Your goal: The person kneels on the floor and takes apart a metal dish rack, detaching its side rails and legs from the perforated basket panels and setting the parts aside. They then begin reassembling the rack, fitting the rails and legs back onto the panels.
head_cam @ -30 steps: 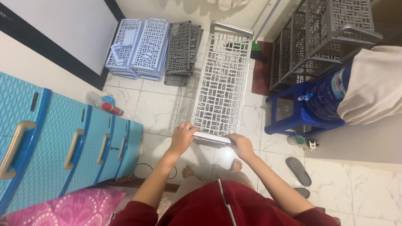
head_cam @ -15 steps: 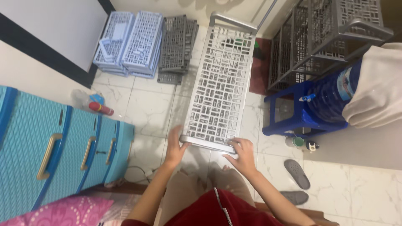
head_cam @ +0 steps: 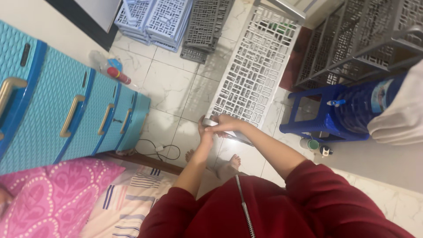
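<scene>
Head view: white lattice panel (head_cam: 251,75) stands on floor tiles, long axis running away from you toward grey crate stack (head_cam: 207,24). Your left hand (head_cam: 205,132) and right hand (head_cam: 229,124) both clamp panel's near edge, fingers curled, left slightly nearer you.

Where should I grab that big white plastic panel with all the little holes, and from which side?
Probably the plain near end rail of the white lattice plastic panel, coming from the person's side. It stretches away lengthwise, so that end is closest, and both the left hand and right hand grip there already.
</scene>
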Demonstrator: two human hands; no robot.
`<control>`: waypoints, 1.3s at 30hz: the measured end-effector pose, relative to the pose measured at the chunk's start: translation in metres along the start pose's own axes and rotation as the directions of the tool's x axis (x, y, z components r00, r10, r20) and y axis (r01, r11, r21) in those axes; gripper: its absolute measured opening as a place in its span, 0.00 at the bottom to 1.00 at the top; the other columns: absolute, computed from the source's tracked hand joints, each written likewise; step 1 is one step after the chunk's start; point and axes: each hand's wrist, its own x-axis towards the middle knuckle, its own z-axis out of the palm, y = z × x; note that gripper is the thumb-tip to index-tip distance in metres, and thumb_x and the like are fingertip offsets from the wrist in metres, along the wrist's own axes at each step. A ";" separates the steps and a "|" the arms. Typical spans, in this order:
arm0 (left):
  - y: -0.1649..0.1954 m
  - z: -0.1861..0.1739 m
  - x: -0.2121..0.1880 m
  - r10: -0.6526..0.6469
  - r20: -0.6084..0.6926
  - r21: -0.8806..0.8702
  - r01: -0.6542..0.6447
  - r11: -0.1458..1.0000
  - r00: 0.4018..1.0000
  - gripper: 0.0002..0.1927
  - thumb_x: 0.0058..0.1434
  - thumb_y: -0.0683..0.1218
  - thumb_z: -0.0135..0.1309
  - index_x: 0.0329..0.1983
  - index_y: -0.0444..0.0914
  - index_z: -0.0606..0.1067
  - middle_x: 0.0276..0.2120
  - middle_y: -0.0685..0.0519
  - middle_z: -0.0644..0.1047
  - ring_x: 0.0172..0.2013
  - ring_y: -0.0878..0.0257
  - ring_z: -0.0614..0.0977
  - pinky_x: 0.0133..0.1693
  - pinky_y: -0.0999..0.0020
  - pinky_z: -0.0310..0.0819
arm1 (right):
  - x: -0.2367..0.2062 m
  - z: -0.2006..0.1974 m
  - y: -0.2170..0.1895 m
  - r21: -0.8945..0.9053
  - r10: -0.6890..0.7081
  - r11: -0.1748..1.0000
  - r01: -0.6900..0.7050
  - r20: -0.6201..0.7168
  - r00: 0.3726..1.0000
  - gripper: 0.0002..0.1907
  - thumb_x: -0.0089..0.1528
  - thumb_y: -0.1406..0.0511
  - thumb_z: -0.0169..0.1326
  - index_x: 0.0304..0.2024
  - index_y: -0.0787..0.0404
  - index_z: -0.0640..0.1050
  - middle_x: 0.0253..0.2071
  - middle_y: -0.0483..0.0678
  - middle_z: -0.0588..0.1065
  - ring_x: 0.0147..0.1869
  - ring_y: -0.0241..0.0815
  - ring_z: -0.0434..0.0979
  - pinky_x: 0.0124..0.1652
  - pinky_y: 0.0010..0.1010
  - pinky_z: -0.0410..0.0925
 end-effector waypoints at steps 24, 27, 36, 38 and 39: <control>0.064 -0.004 0.065 0.699 -0.133 0.598 -0.506 0.622 0.703 0.32 0.72 0.45 0.60 0.72 0.32 0.59 0.58 0.37 0.73 0.54 0.51 0.75 0.50 0.60 0.71 | 0.075 0.019 -0.078 0.203 -0.080 0.956 0.213 -0.517 0.852 0.39 0.64 0.43 0.64 0.26 0.77 0.79 0.31 0.55 0.76 0.37 0.44 0.80 0.37 0.36 0.71; 0.062 -0.011 0.066 0.293 -0.236 0.251 -0.233 0.939 0.926 0.25 0.73 0.46 0.52 0.70 0.32 0.65 0.52 0.41 0.74 0.49 0.53 0.73 0.46 0.61 0.67 | 0.088 0.016 -0.096 0.432 0.046 0.895 0.110 -0.335 0.941 0.32 0.63 0.44 0.62 0.29 0.69 0.75 0.22 0.51 0.71 0.25 0.43 0.70 0.27 0.35 0.62; 0.066 0.001 0.084 0.594 -0.310 0.442 -0.440 0.782 0.742 0.18 0.73 0.47 0.46 0.60 0.35 0.79 0.49 0.45 0.81 0.51 0.57 0.81 0.53 0.65 0.72 | 0.110 -0.022 -0.146 0.686 0.138 0.723 -0.082 -0.026 0.990 0.35 0.57 0.36 0.51 0.23 0.62 0.73 0.22 0.50 0.75 0.28 0.44 0.80 0.32 0.32 0.75; 0.069 0.004 0.081 0.508 -0.352 0.293 -0.423 0.858 0.786 0.18 0.75 0.47 0.44 0.62 0.36 0.76 0.51 0.47 0.80 0.51 0.58 0.81 0.54 0.65 0.70 | 0.114 -0.026 -0.147 0.713 0.212 0.683 -0.161 0.017 0.977 0.36 0.57 0.36 0.48 0.24 0.62 0.72 0.23 0.53 0.76 0.26 0.47 0.79 0.31 0.34 0.74; 0.073 0.005 0.082 0.475 -0.361 0.216 -0.423 0.880 0.803 0.18 0.76 0.47 0.43 0.62 0.36 0.75 0.51 0.49 0.80 0.51 0.58 0.81 0.55 0.66 0.70 | 0.117 -0.029 -0.149 0.680 0.151 0.719 -0.146 0.053 0.987 0.37 0.58 0.34 0.47 0.24 0.60 0.71 0.21 0.50 0.72 0.23 0.43 0.74 0.28 0.32 0.71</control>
